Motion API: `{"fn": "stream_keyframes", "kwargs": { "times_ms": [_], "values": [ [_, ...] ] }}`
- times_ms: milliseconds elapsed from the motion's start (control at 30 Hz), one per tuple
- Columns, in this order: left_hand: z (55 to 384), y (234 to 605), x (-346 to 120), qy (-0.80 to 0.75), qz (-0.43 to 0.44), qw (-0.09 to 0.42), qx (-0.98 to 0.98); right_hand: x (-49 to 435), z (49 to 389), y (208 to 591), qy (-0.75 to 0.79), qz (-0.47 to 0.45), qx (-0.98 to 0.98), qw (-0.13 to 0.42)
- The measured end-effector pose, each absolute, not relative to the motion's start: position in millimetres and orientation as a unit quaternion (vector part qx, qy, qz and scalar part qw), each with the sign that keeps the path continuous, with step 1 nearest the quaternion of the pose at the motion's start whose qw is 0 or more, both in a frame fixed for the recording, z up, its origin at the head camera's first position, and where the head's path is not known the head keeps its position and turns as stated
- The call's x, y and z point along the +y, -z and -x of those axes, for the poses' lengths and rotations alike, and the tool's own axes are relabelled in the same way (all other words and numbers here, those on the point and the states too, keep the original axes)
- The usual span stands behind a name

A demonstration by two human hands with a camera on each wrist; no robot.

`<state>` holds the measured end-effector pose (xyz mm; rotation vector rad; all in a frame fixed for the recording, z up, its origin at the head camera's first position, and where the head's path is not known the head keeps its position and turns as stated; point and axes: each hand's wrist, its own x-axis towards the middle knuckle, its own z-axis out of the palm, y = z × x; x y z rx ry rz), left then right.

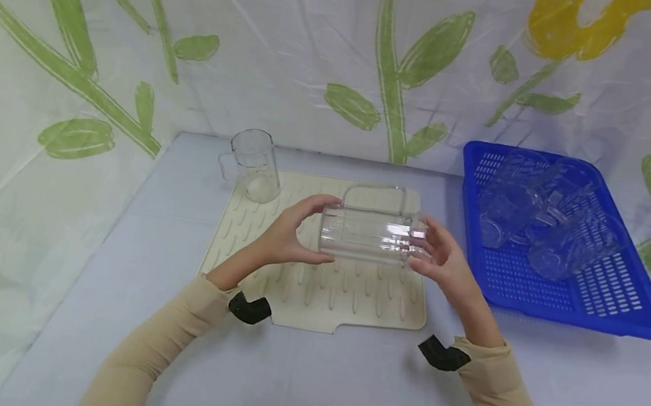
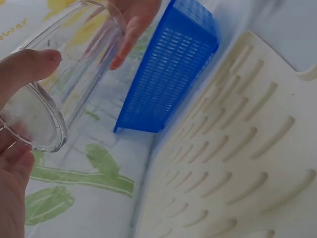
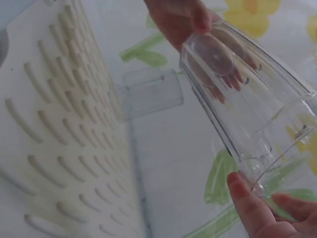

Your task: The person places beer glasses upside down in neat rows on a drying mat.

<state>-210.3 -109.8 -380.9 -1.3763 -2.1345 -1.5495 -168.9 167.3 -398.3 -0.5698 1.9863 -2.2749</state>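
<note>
Both hands hold a clear glass mug (image 1: 360, 238) on its side above the cream ridged drying mat (image 1: 313, 294), its handle pointing toward the back wall. My left hand (image 1: 291, 231) grips the mug's base end, thumb and fingers on opposite sides; the left wrist view shows the thick base (image 2: 49, 134) between them. At the other end my right hand (image 1: 446, 263) grips the rim, its thumb (image 3: 292, 206) and fingertips showing in the right wrist view. A second clear mug (image 1: 262, 170) stands upright on the mat's back left corner, handle to the left.
A blue perforated basket (image 1: 558, 314) stands at the right, with several clear mugs (image 1: 559, 258) lying in it. Behind the white-covered table (image 1: 351, 385) hangs a white sheet (image 1: 293, 75) painted with yellow flowers and green leaves.
</note>
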Motion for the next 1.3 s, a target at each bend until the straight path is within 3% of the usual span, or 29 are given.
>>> {"fn": "stream_keyframes", "kwargs": {
  "times_ms": [167,267,567,967,1300],
  "values": [
    [220.0,389.1,-113.3,0.59,0.468,0.001,-0.658,167.8,169.8,400.5,0.739,0.234,0.628,0.065],
    [226.2,399.6,-114.1,0.623,0.467,-0.023,-0.627,168.0,168.9,401.9,0.749,0.241,0.612,0.08],
    [229.7,398.6,-120.1,0.647,0.458,-0.028,-0.609,163.6,169.4,406.4,0.761,0.254,0.588,0.107],
    [233.1,390.4,-115.7,0.651,0.447,-0.027,-0.613,156.5,163.0,429.0,0.751,0.255,0.6,0.101],
    [224.1,380.2,-108.3,0.632,0.409,-0.04,-0.657,132.2,163.8,448.5,0.681,0.206,0.683,0.164]
  ]
}}
